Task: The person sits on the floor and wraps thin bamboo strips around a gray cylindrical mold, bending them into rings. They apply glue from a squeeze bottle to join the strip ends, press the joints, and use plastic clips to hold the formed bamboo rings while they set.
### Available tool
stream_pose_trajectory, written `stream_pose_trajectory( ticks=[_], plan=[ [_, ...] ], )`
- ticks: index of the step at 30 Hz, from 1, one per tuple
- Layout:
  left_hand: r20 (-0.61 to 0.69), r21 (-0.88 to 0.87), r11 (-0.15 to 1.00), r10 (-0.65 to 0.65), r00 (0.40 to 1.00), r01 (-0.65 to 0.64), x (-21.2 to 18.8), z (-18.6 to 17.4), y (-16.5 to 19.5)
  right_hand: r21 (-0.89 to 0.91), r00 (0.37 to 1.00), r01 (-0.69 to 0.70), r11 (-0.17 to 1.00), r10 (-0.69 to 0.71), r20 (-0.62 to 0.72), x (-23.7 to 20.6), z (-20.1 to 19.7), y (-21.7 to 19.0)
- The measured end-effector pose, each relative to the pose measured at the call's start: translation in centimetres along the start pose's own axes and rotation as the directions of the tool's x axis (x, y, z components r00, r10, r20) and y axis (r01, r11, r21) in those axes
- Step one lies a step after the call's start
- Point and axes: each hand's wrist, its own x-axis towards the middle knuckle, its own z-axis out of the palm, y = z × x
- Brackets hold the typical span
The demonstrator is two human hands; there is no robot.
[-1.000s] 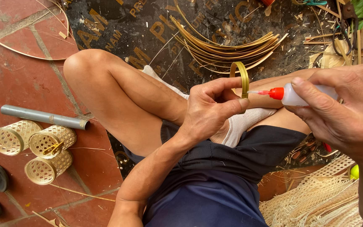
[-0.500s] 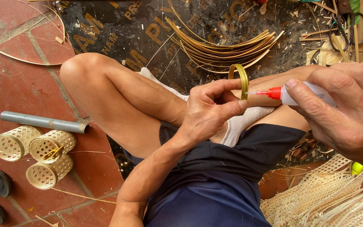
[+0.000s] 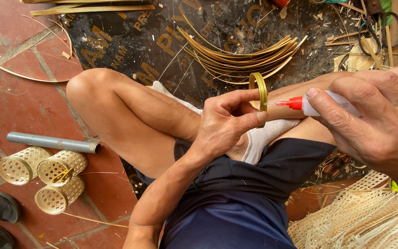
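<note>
At frame centre, the left hand (image 3: 226, 127) pinches a bamboo ring (image 3: 259, 91) firmly. The right hand (image 3: 374, 120) grips a glue bottle (image 3: 321, 103); its red tip should meet the ring's seam steadily, squeezed sparingly.

The glue bottle (image 3: 330, 103) was white with a red nozzle, the bamboo ring (image 3: 259, 90) yellow-green, the shorts (image 3: 254, 193) dark navy.
</note>
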Motion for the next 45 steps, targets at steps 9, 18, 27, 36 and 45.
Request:
stream_pose_trajectory(
  ticks=[9, 18, 27, 36, 45],
  plan=[
    [0.001, -0.019, 0.999, -0.031, 1.0, 0.031, 0.6, 0.3, -0.6, -0.069, 1.0, 0.01, 0.998, -0.009, 0.008, -0.9, 0.2, 0.3],
    [0.009, 0.037, 0.999, -0.027, 1.0, 0.026, 0.6, 0.7, -0.6, -0.036, 1.0, -0.015, 0.999, 0.014, -0.013, -1.6, 0.5, 0.4],
    [-0.022, 0.02, 1.0, 0.004, 1.0, -0.004, 1.2, 0.2, -0.2, 0.39, 0.894, -0.286, 0.875, 0.39, -0.221, -7.1, 8.5, 4.5],
    [-0.076, 0.185, 0.983, 0.025, 0.997, -0.011, 2.1, -0.5, 0.2, 0.744, 0.614, -0.466, 0.479, 0.78, -0.118, -9.2, 22.4, 13.2],
    [-0.142, 0.089, 0.996, 0.015, 0.99, -0.002, 3.5, 1.1, 2.0, 0.387, 0.585, -0.785, 0.483, 0.785, 0.206, -7.0, 24.7, 16.8]
  ],
)
